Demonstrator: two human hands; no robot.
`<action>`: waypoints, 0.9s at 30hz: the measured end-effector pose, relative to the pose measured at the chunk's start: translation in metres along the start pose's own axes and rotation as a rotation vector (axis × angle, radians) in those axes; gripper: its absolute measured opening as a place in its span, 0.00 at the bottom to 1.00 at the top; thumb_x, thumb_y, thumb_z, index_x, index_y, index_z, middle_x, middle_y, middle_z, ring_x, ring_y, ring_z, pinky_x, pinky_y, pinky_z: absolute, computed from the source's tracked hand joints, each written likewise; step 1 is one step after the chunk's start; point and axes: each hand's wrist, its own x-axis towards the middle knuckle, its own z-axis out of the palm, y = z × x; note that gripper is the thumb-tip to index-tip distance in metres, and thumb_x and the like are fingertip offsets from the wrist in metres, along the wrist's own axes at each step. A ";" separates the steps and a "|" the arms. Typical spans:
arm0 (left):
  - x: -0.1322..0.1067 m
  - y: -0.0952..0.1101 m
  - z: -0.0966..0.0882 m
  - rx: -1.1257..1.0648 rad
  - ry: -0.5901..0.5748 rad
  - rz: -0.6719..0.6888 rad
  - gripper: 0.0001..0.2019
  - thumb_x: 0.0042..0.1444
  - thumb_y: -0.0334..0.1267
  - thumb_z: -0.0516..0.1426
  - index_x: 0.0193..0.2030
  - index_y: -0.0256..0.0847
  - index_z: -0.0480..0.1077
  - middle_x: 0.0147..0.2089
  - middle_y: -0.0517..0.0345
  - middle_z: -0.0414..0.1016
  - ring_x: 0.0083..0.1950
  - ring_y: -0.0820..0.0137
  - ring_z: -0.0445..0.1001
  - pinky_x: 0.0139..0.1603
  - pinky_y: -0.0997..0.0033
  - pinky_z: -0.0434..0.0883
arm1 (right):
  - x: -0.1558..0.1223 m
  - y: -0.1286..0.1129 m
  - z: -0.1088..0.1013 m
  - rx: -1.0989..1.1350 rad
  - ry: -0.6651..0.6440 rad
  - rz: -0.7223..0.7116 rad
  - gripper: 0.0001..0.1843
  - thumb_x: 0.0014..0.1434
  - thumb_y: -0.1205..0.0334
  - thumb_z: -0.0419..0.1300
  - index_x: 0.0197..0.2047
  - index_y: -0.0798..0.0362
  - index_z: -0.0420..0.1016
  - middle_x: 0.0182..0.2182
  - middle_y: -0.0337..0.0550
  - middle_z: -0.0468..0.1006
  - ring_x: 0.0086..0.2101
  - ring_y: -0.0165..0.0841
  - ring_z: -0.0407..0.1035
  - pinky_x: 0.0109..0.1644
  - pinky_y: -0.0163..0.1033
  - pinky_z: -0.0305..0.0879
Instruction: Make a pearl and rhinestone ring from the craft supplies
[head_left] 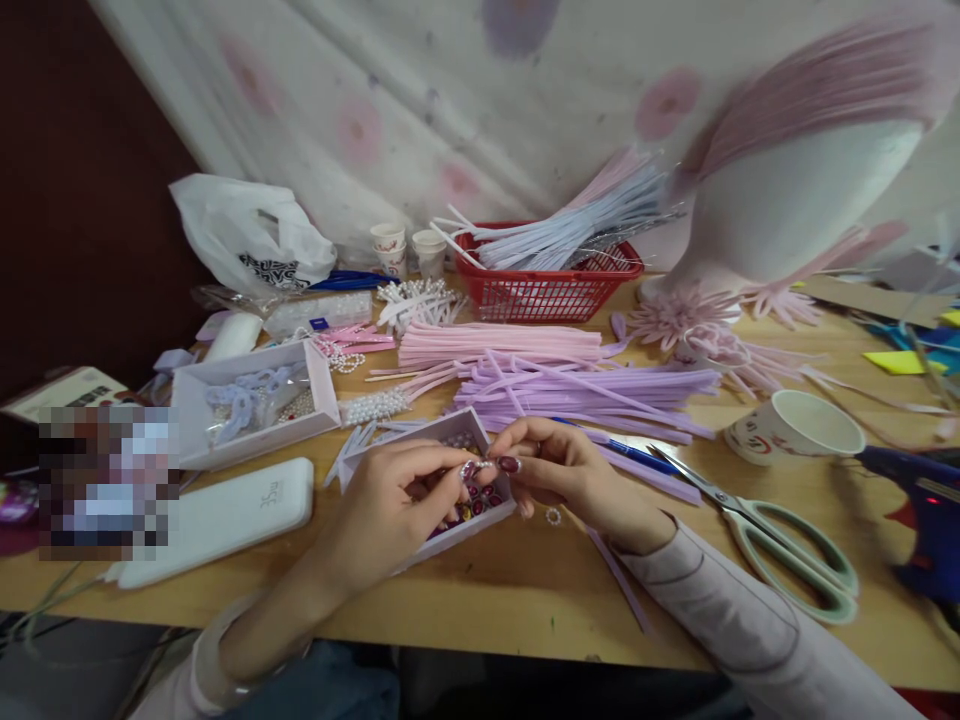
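My left hand (397, 505) and my right hand (570, 475) meet over a small white box (442, 435) of dark red and gold beads on the wooden table (525, 590). The fingertips of both hands pinch together at a tiny shiny piece (480, 467) just above the beads. What exactly the piece is I cannot make out. A small ring-shaped bead (553, 516) lies on the table under my right hand.
Lilac pipe cleaners (585, 390) and pink ones (495, 343) lie behind the box. A red basket (551, 285) holds white stems. Green-handled scissors (780, 545), a paper cup (795, 425), a blue glue gun (926, 510), a white power bank (217, 520) and another white tray (251, 400) surround it.
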 end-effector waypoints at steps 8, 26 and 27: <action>-0.003 0.003 -0.002 0.066 -0.022 0.045 0.12 0.60 0.35 0.54 0.39 0.39 0.80 0.30 0.57 0.77 0.27 0.75 0.74 0.26 0.80 0.72 | 0.000 0.000 0.003 -0.039 0.020 0.000 0.12 0.56 0.58 0.67 0.39 0.55 0.72 0.30 0.44 0.84 0.19 0.23 0.68 0.19 0.27 0.53; -0.004 -0.001 0.001 0.232 0.049 0.264 0.10 0.60 0.30 0.56 0.41 0.39 0.80 0.31 0.59 0.79 0.27 0.77 0.74 0.34 0.78 0.71 | 0.002 0.007 0.002 0.017 0.022 -0.046 0.13 0.53 0.59 0.70 0.38 0.55 0.73 0.29 0.41 0.83 0.31 0.29 0.77 0.40 0.34 0.70; -0.004 -0.001 0.001 0.230 0.045 0.257 0.10 0.60 0.30 0.56 0.41 0.39 0.80 0.31 0.59 0.79 0.27 0.76 0.74 0.34 0.78 0.71 | 0.001 0.008 0.001 0.025 0.017 -0.049 0.13 0.53 0.59 0.70 0.38 0.55 0.73 0.29 0.41 0.83 0.32 0.29 0.77 0.41 0.34 0.71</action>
